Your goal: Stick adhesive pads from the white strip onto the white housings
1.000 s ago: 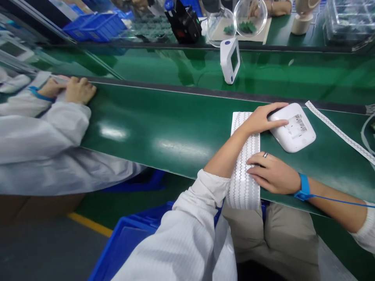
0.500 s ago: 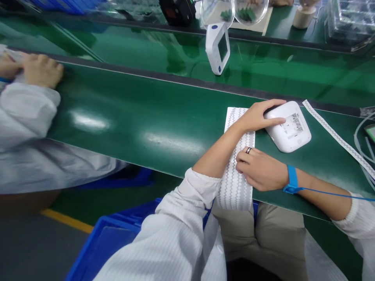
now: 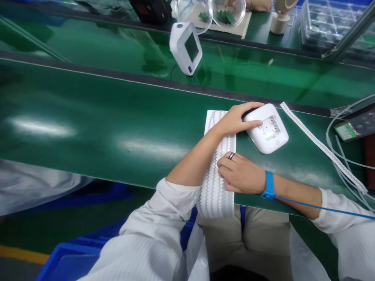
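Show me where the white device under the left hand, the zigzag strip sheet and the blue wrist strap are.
white device (image 3: 268,130), head view, its labelled back.
zigzag strip sheet (image 3: 215,191), head view, lower part.
blue wrist strap (image 3: 268,184), head view, the band.

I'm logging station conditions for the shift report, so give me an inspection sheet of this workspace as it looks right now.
Surface: glossy green belt, bare to the left, with light glare.
Job's things: white device lying label side up; white zigzag strip sheet hanging over the near edge.
Clutter: single narrow zigzag strip to the right; small green-faced unit at the right edge.
Grippers: left hand rests on the white device; right hand, wearing a ring and a blue wrist strap, presses on the sheet.
Cables: blue strap cord; pale tubing at right.
Surroundings: second white device standing on the far lane; clear dishes; blue crate below.
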`<action>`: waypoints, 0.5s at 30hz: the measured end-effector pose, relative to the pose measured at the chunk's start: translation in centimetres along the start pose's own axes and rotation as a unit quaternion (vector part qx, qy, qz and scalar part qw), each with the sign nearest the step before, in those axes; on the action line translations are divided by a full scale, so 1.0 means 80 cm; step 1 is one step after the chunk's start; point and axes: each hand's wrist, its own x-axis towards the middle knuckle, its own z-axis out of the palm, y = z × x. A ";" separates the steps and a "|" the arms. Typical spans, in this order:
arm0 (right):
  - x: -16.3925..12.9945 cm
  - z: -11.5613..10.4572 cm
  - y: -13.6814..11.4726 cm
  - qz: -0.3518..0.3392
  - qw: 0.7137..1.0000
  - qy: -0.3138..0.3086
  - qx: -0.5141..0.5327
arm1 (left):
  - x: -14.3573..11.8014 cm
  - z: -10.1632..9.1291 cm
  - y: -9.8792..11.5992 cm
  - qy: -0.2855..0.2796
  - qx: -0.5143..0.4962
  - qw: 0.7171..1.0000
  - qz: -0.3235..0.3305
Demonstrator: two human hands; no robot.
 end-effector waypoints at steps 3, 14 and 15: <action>-0.015 -0.006 0.008 0.008 0.993 0.100 0.069 | -0.003 -0.002 0.002 0.009 -0.009 1.000 -0.012; -0.129 -0.056 0.095 0.120 0.946 0.292 0.077 | -0.006 -0.009 0.025 -0.015 0.033 0.998 -0.055; -0.132 -0.055 0.098 0.123 0.948 0.281 0.080 | -0.006 -0.009 0.027 -0.016 0.035 0.998 -0.056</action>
